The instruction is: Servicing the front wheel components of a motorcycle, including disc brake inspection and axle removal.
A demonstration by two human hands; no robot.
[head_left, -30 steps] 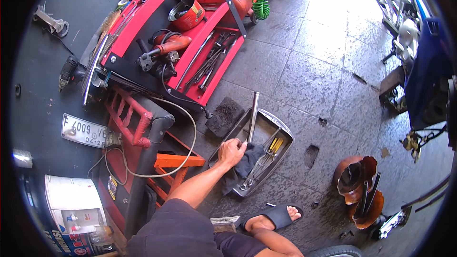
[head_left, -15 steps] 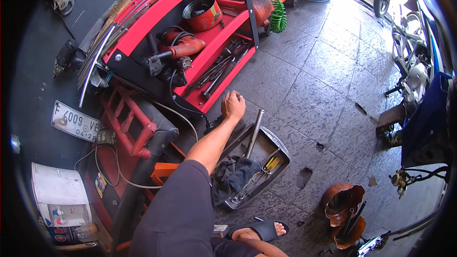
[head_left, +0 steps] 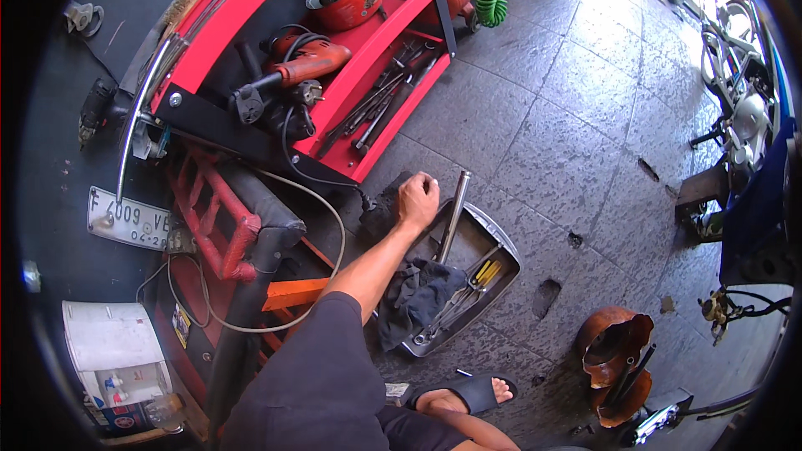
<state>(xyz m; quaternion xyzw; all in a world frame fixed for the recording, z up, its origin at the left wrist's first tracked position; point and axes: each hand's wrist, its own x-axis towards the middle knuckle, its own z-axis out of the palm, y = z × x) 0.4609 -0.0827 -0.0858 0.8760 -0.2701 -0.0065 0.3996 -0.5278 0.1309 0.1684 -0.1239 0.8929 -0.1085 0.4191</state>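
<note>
On the floor beside the red tool cart (head_left: pixel 276 50), a grey metal tray (head_left: pixel 493 280) holds tools; your left hand (head_left: pixel 418 198) is fisted just above its rim, holding nothing you can make out.

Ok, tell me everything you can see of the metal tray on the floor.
The metal tray is a shallow, grey, rounded-corner pan lying flat on the stone floor, beside the red tool cart. A dark rag drapes over its near side, hand tools with yellow handles lie inside, and a long steel tube leans across its far rim. One hand, fist closed, is right at its far corner.
</note>
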